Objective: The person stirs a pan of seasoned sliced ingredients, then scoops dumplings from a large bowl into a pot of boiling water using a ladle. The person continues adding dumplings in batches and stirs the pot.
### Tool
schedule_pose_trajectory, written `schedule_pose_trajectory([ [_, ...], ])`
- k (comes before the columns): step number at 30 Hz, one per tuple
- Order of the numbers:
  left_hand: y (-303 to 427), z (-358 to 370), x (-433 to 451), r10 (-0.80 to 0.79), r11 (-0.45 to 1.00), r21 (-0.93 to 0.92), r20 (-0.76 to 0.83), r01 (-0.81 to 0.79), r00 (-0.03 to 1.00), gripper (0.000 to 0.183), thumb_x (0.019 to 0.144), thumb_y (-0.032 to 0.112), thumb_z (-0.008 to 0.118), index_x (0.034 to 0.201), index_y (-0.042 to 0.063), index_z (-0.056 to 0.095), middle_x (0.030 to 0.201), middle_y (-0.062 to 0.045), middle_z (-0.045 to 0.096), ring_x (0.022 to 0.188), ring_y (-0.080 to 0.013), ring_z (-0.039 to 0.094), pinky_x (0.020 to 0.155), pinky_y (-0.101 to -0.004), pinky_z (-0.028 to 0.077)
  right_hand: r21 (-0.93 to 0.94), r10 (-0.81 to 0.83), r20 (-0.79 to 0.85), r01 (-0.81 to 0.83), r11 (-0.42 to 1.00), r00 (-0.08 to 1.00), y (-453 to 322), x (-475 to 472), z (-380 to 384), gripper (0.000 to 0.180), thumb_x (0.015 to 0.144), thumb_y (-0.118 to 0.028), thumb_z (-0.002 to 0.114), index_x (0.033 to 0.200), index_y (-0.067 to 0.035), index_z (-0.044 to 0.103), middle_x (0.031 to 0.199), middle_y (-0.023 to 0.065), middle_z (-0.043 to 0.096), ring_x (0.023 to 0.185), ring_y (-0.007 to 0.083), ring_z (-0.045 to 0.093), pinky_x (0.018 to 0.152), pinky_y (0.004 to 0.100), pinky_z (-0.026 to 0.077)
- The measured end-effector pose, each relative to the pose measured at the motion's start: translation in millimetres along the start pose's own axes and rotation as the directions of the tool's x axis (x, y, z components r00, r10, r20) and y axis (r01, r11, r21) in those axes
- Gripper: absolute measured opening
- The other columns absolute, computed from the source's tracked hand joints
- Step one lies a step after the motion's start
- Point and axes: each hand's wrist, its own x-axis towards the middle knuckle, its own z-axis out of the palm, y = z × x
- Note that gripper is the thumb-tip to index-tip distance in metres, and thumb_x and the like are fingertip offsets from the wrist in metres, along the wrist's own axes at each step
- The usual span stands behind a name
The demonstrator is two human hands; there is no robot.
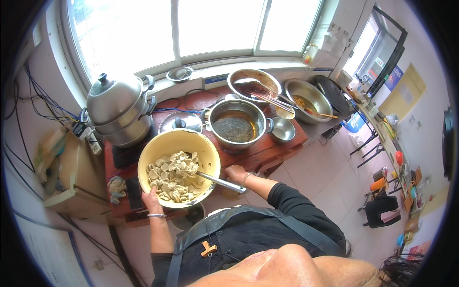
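My left hand [153, 201] grips the near left rim of a yellow enamel basin [150, 147] with chipped edges. Inside lie many pale, flat slices of food [165, 179]. A metal-handled ladle or strainer [221, 182] rests in the basin under a heap of the slices, its handle sticking out over the right rim. My right hand [236, 174] is at the table's front edge, fingers curled and partly hidden; whether it holds something is unclear. Just beyond it stands a two-handled steel pot [235, 125] with dark brownish liquid. A glass pot lid [181, 123] lies behind the basin.
On the red wooden table [258, 158] stand a steel steamer [116, 107], a small steel bowl [283, 129] and a phone [134, 193]. Behind are a bowl of dark red sauce [254, 84] with utensils across it and a steel basin of oily liquid [304, 102]. Cables [46, 97] hang left.
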Motion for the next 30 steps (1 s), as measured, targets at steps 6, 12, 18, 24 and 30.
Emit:
schedule_pose_trajectory([
  [6,-10,-12,9,0.034,0.997,0.072,-0.003,-0.034,0.999,0.037,0.080,-0.004,0.062,0.116,-0.008,0.059,0.105,-0.013,0.066,0.088,-0.0227,0.066,0.079,-0.0339,0.053,0.093,0.028,0.033,-0.031,0.995,0.999,17,-15,6,0.024,0.076,-0.021,0.061,0.080,0.002,0.068,0.086,0.0254,0.066,0.084,0.0421,0.065,0.075,0.0510,0.051],
  [12,-7,-13,7,0.050,0.987,0.152,0.004,-0.050,0.999,0.041,0.080,-0.004,0.062,0.120,-0.006,0.056,0.111,-0.013,0.065,0.096,-0.0221,0.063,0.086,-0.0329,0.049,0.068,0.073,0.116,-0.082,0.994,0.990,56,-39,33,0.024,0.079,-0.009,0.049,0.081,0.008,0.066,0.088,0.0289,0.065,0.083,0.0458,0.064,0.072,0.0520,0.050],
  [18,9,-9,-3,0.171,0.864,0.487,-0.047,-0.127,0.984,0.037,0.079,-0.001,0.062,0.115,-0.008,0.055,0.106,-0.016,0.066,0.093,-0.0267,0.065,0.084,-0.0345,0.050,0.215,0.042,0.024,-0.047,0.976,0.999,60,-58,48,0.029,0.082,-0.009,0.046,0.102,0.002,0.064,0.103,0.0269,0.064,0.097,0.0445,0.060,0.080,0.0509,0.048],
  [24,24,2,-8,0.460,0.331,0.873,0.184,-0.359,0.869,0.059,0.082,0.001,0.060,0.136,-0.004,0.038,0.138,-0.025,0.042,0.130,-0.0396,0.039,0.107,-0.0471,0.034,0.677,0.035,0.039,-0.052,0.734,0.999,35,-49,35,0.030,0.094,-0.026,0.053,0.106,0.000,0.063,0.090,0.0167,0.069,0.083,0.0273,0.067,0.068,0.0387,0.053],
  [30,51,26,-18,0.361,-0.036,0.885,0.445,-0.465,0.820,0.055,0.083,0.005,0.062,0.134,-0.001,0.043,0.135,-0.018,0.046,0.131,-0.0339,0.040,0.108,-0.0448,0.033,0.903,0.028,0.429,-0.427,-0.058,0.903,9,-50,-4,0.060,0.101,-0.052,0.037,0.126,0.002,0.050,0.098,0.0122,0.064,0.076,0.0199,0.063,0.061,0.0327,0.054],
])
